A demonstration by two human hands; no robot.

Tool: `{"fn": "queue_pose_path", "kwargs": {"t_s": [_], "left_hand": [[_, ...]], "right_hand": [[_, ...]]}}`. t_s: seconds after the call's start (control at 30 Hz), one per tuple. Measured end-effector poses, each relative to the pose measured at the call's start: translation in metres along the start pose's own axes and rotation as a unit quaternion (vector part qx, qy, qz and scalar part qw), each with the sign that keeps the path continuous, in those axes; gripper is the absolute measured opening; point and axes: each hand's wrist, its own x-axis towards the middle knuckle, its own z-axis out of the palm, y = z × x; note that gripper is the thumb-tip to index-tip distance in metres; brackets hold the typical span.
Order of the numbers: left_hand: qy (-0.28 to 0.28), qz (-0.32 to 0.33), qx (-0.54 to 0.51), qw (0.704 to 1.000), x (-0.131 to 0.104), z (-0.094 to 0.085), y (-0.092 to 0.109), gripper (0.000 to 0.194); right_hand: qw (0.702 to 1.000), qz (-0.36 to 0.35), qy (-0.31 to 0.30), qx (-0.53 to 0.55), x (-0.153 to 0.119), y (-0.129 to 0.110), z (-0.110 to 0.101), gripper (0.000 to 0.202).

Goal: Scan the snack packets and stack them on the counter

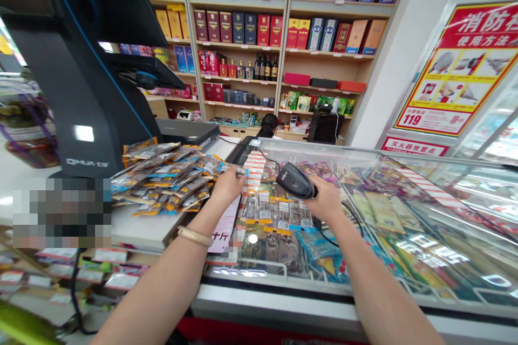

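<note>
On the glass freezer lid, beside the black till stand, a heap of packets covers the counter. The right hand grips a scanner, its head jutting left past the fingers. The left hand pinches one packet at the heap's right edge.
</note>
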Motion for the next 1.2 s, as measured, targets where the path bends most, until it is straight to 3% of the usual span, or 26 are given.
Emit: {"fn": "queue_pose_path", "kwargs": {"t_s": [0.13, 0.23, 0.33, 0.53, 0.7, 0.97, 1.2], "left_hand": [[0.153, 0.07, -0.172, 0.971, 0.005, 0.006, -0.005, 0.038], [0.178, 0.117, -0.307, 0.928, 0.005, 0.009, -0.002, 0.038], [0.182, 0.134, -0.365, 0.903, 0.0, 0.006, 0.007, 0.035], [0.179, 0.168, -0.364, 0.898, -0.009, -0.003, 0.019, 0.028], [0.178, 0.146, -0.345, 0.91, -0.006, 0.0, 0.016, 0.014], [0.212, 0.112, -0.349, 0.906, -0.005, 0.001, 0.017, 0.018], [0.196, 0.197, -0.308, 0.91, -0.011, -0.001, 0.023, 0.01]], "right_hand": [[1.0, -0.005, 0.007, -0.003, 0.001, -0.001, -0.001, 0.027], [1.0, -0.012, 0.021, 0.002, 0.002, -0.003, -0.002, 0.027], [0.999, -0.018, 0.033, 0.015, 0.002, -0.006, -0.003, 0.025], [0.999, -0.022, 0.035, 0.022, 0.003, -0.006, -0.003, 0.022], [0.999, -0.022, 0.041, 0.019, 0.003, -0.007, -0.003, 0.021], [0.997, -0.02, 0.052, 0.052, 0.003, -0.007, -0.003, 0.026], [0.979, -0.007, 0.046, 0.199, 0.005, -0.023, -0.006, 0.02]]}}
